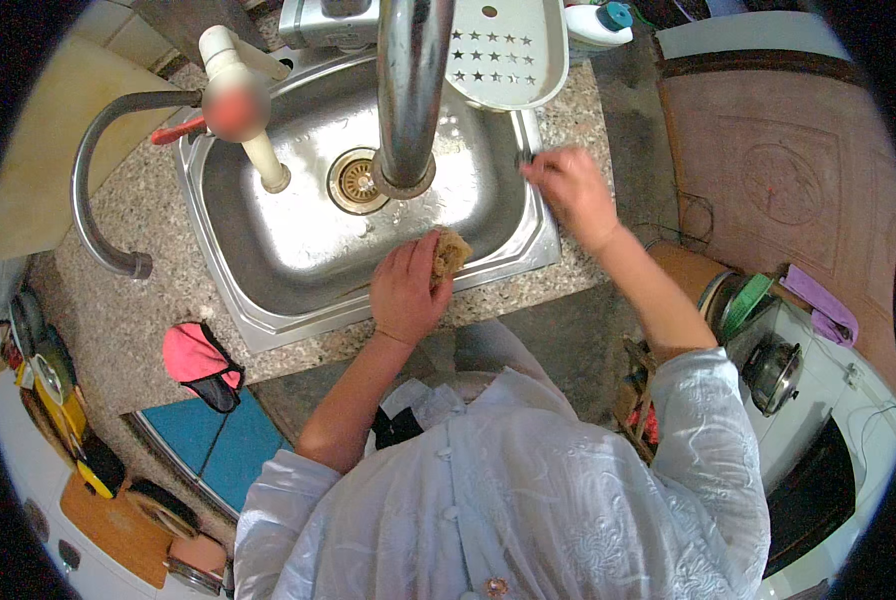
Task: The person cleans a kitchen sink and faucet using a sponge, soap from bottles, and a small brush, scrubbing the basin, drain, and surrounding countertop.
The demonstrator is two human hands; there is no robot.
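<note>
A stainless steel sink basin (290,247) is set in a speckled stone counter, with water drops around its drain strainer (358,178). My left hand (409,289) is closed around a brown, rough-looking scrubber or sponge (451,255) at the basin's near rim. Over the right rim is my right hand (571,191), its fingertips pinched together; a small dark thing (523,159) shows at them, too blurred to name. A thick metal faucet spout (414,90) hangs over the basin.
White plastic pipe (268,165) with a red handle (177,131) and a curved metal spout (80,180) stand left. A pink and black cloth item (200,360) lies on the left counter. Behind, right, are a white star-pierced tray (508,86) and a white bottle with teal cap (594,26).
</note>
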